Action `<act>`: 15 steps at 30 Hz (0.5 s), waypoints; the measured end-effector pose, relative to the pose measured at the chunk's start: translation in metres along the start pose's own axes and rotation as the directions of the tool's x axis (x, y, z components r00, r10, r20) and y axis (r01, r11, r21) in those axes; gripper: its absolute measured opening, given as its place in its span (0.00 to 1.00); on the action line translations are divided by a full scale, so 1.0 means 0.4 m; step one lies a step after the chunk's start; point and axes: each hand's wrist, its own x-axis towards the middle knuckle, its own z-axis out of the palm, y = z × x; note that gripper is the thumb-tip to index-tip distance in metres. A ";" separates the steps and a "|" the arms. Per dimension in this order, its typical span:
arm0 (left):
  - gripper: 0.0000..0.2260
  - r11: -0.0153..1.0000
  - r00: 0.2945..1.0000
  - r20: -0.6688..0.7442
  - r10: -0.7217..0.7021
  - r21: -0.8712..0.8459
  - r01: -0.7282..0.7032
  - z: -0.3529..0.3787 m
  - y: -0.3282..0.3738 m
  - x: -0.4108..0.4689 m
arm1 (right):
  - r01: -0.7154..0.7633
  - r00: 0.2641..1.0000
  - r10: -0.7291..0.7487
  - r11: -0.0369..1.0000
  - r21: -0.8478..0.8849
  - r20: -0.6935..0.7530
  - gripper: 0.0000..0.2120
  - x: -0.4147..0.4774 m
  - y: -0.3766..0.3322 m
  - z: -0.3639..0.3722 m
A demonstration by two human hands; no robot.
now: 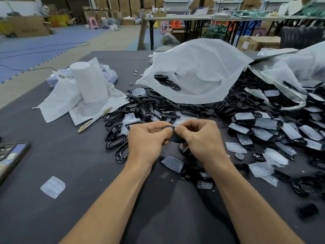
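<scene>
Both hands meet over the middle of the dark grey table (61, 164). My left hand (147, 138) and my right hand (200, 138) together pinch a small black plastic shell (173, 136), each with curled fingers on one end of it. Most of the shell is hidden between the fingers. Behind the hands lies a heap of black plastic frames (149, 106). To the right spreads a pile of translucent rubber button pads (265, 124) mixed with black parts. One assembled piece with a pad (173, 163) lies just below my wrists.
A big open white plastic bag (198, 71) lies behind the heap. At the left stand a white paper roll (89, 81), printed sheets and a pen (95, 118). A phone (10, 155) sits at the left edge. A lone pad (52, 187) lies front left, a coin cell (239, 156) to the right.
</scene>
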 end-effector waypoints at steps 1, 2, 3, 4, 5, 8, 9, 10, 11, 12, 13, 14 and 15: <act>0.14 1.000 1.000 -0.005 0.006 0.002 -0.006 0.001 0.000 0.000 | 0.022 1.000 -0.022 0.999 -0.025 -0.016 0.07 0.000 0.001 0.003; 0.15 1.000 1.000 -0.010 0.009 0.002 -0.009 0.002 0.001 0.001 | 0.039 0.999 -0.039 0.998 -0.040 -0.024 0.08 0.000 0.003 0.006; 0.15 1.000 1.000 -0.012 0.010 0.002 -0.010 0.002 0.000 0.002 | 0.051 0.998 -0.053 0.997 -0.053 -0.027 0.08 0.001 0.004 0.008; 0.16 1.000 1.000 -0.009 0.011 0.001 -0.011 0.001 0.000 0.003 | 0.060 0.998 -0.062 0.996 -0.065 -0.028 0.09 0.002 0.004 0.009; 0.15 1.000 1.000 0.000 0.013 0.001 -0.013 0.000 -0.002 0.003 | 0.070 0.997 -0.072 0.995 -0.075 -0.029 0.09 0.003 0.004 0.008; 0.11 0.998 0.998 0.050 0.044 0.041 -0.046 -0.001 -0.003 0.001 | 0.109 0.993 -0.115 0.986 -0.127 -0.037 0.11 0.001 0.002 0.003; 0.09 0.996 0.997 0.061 0.055 0.062 -0.059 -0.002 -0.003 0.001 | 0.123 0.991 -0.129 0.982 -0.144 -0.033 0.11 0.000 0.002 0.003; 0.08 0.995 0.996 0.061 0.062 0.079 -0.067 -0.004 -0.002 0.002 | 0.136 0.990 -0.141 0.978 -0.159 -0.024 0.11 0.000 0.001 0.002; 0.08 0.994 0.997 0.053 0.063 0.089 -0.068 -0.006 -0.003 0.006 | 0.144 0.989 -0.148 0.975 -0.170 -0.010 0.10 0.000 0.002 0.001; 0.09 0.994 0.998 0.040 0.058 0.090 -0.061 -0.007 -0.004 0.008 | 0.148 0.989 -0.149 0.973 -0.177 0.007 0.09 0.001 0.002 0.000; 0.09 0.995 0.998 0.025 0.050 0.084 -0.052 -0.008 -0.005 0.010 | 0.151 0.989 -0.150 0.972 -0.182 0.021 0.08 0.002 0.003 -0.001; 0.09 0.996 0.999 0.013 0.042 0.075 -0.043 -0.008 -0.006 0.010 | 0.152 0.988 -0.149 0.971 -0.186 0.030 0.08 0.003 0.003 -0.002; 0.09 0.997 0.999 0.004 0.039 0.066 -0.039 -0.007 -0.007 0.010 | 0.149 0.989 -0.145 0.971 -0.186 0.034 0.08 0.005 0.003 -0.003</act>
